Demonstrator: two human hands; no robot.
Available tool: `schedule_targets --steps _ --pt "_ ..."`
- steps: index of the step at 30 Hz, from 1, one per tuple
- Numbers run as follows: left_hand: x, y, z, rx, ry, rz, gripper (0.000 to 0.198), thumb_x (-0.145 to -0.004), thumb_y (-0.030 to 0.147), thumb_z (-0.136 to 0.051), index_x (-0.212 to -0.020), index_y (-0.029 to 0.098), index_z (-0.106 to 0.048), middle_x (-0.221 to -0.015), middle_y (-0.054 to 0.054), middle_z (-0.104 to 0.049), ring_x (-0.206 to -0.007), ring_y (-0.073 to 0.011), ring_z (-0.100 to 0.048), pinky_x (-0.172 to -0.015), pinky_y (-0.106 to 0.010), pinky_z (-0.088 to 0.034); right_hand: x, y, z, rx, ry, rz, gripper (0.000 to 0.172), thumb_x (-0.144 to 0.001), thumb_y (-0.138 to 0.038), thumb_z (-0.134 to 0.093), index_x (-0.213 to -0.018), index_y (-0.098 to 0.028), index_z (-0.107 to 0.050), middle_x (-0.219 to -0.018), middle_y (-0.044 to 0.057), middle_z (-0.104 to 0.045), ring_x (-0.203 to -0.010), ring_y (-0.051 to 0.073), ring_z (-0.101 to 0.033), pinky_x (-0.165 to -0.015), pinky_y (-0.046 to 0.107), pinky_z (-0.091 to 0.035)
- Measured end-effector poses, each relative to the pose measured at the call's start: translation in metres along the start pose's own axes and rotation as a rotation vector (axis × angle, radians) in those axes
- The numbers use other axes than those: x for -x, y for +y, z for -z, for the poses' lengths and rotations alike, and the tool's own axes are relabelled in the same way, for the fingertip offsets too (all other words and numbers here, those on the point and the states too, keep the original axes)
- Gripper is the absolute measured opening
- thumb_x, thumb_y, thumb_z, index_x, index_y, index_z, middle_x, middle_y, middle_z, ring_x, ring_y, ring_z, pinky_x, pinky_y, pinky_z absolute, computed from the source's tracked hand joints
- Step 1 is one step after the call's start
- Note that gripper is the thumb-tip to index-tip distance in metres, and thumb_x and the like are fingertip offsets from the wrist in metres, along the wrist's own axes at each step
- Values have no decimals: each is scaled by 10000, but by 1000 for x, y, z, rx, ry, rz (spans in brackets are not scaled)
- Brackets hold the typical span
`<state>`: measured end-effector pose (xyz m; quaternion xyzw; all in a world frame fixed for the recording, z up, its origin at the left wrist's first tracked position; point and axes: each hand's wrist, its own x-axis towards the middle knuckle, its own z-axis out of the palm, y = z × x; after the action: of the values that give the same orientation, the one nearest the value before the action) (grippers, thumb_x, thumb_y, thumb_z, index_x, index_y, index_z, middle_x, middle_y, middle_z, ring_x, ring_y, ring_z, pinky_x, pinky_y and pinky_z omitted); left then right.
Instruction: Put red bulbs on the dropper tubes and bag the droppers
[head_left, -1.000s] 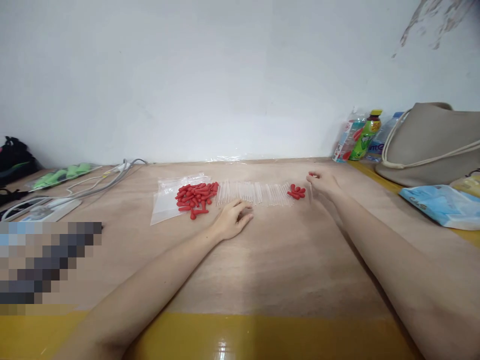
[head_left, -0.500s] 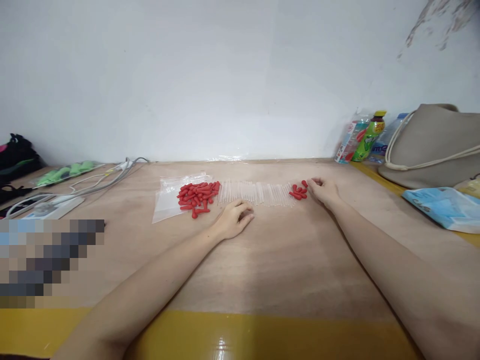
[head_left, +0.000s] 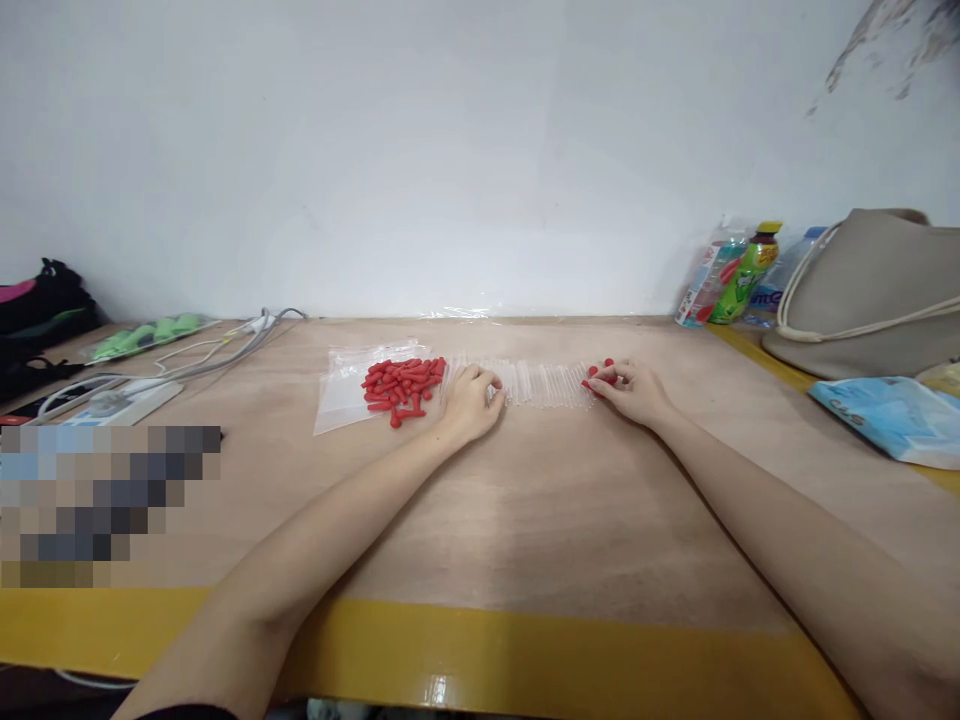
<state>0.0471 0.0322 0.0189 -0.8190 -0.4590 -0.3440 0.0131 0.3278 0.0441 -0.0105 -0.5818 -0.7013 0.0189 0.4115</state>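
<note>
A row of thin clear tubes (head_left: 551, 385) lies side by side across the middle of the table. My left hand (head_left: 472, 405) rests at the row's left part, fingers loosely bent and thumb apart from them; nothing shows in it. At the right end of the row, my right hand (head_left: 634, 392) reaches over a few red rubber dropper bulbs, with thumb and forefinger closed around a red rubber bulb (head_left: 604, 379). Its other fingers partly hide the small group. A larger pile of red bulbs (head_left: 405, 385) lies left of my left hand, partly on a clear plastic bag (head_left: 337, 405).
Bottles (head_left: 746, 275) and a grey-beige bag (head_left: 870, 290) stand at the back right, with a blue packet (head_left: 892, 415) in front. Cables (head_left: 217, 355), a white power strip (head_left: 127, 402) and a green-filled packet (head_left: 154, 335) lie left. Yellow tape (head_left: 420, 650) covers the table's front edge.
My right hand has moved left onto the small group of red bulbs and closed on one. My left hand has shifted slightly forward over the tubes. The camera view has moved a little.
</note>
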Motion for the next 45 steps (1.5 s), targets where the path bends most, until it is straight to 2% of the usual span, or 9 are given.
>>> schedule_targets --steps 10,17,22,26,29,33,38,41,45 --pt "-48 23 -43 -203 -105 285 223 -726 337 -558 -762 123 -612 -935 -150 -520 -981 -308 -429 -839 -427 -328 -4 3 -4 22 -28 -20 235 -733 -389 -528 -691 -187 -641 -720 36 -562 -633 145 -487 -622 282 -391" --pt "-61 35 -51 -221 -103 344 305 -664 374 -606 -774 90 -611 -976 -205 -542 -990 -347 -424 -843 -473 -293 -6 2 -6 7 -34 -50 235 -715 -401 -552 -678 -183 -632 -746 36 -575 -608 135 -490 -614 282 -402" --pt "-69 31 -58 -171 -116 439 290 -624 360 -638 -736 95 -602 -939 -210 -572 -960 -351 -459 -805 -464 -318 -6 -1 -6 27 -38 -78 226 -720 -379 -538 -670 -177 -626 -782 48 -573 -604 130 -495 -612 280 -407" --pt "-69 28 -56 -139 -89 438 279 -660 394 -605 -719 121 -597 -921 -180 -578 -957 -336 -463 -787 -454 -342 -6 2 -8 16 -32 -75 227 -731 -386 -517 -685 -182 -606 -792 46 -577 -622 133 -494 -613 277 -407" --pt "-63 28 -45 -114 -35 371 221 -695 347 -578 -669 128 -581 -883 -155 -561 -947 -315 -462 -792 -438 -360 -6 6 -11 16 -1 -44 257 -747 -413 -493 -732 -180 -599 -771 47 -574 -638 142 -488 -612 280 -402" --pt "-44 24 -24 -59 30 126 90 -753 206 -503 -708 139 -542 -846 -108 -523 -877 -238 -484 -780 -364 -397 -7 7 -13 -89 33 -45 267 -772 -424 -470 -801 -176 -565 -760 49 -584 -659 150 -506 -613 282 -409" --pt "-8 6 -2 51 -41 -188 75 -837 189 -412 -815 167 -480 -868 -64 -493 -763 -169 -492 -695 -296 -421 -2 -9 -13 -180 98 -44 262 -802 -420 -451 -883 -187 -538 -822 52 -600 -705 154 -536 -664 298 -440" --pt "10 -5 3 99 -105 -252 88 -858 196 -395 -848 173 -479 -898 -58 -506 -776 -160 -509 -696 -283 -433 6 -28 -15 -217 121 41 313 -801 -393 -480 -1034 -190 -528 -880 61 -599 -787 174 -556 -724 329 -453" --pt "21 -12 5 200 -100 -285 126 -875 178 -374 -922 178 -491 -937 -55 -534 -861 -156 -527 -769 -283 -438 19 -58 -20 -180 -28 193 266 -821 -356 -470 -1016 -225 -595 -873 63 -608 -810 193 -565 -755 352 -449"
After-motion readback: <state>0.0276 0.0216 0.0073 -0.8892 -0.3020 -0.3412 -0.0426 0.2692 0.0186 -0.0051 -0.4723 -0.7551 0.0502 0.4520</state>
